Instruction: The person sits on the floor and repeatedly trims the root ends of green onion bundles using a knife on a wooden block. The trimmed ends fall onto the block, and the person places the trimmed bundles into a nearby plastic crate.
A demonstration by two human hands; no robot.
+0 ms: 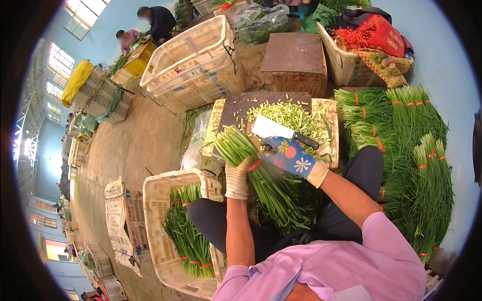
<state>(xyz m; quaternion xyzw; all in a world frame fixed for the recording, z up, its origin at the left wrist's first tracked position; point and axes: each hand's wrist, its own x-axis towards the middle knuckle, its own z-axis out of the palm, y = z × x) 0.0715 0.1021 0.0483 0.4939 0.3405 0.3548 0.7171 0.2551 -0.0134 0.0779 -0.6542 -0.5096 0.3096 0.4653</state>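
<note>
A bundle of green garlic chives [276,188] with an orange-red band is gripped around its stems by my left hand [237,177], which wears a whitish knit glove. The bundle slants, pale stem ends up over the board and leaves down between my knees. My right hand [292,156], in a blue flowered glove, is beside the band; its fingertips are blurred, so I cannot tell whether they grip the stems. Just beyond it a cleaver [273,128] with a black handle lies flat on cut stem ends [286,111]. These cover part of a dark board [235,103] on an upturned crate.
At left a plastic crate [156,225] holds banded bundles [188,225]. More banded chives [406,113] are piled at right against the blue wall. Ahead stand stacked crates [192,71], a wooden box [295,56] and a crate with red ties [357,67]. Two people work farther back.
</note>
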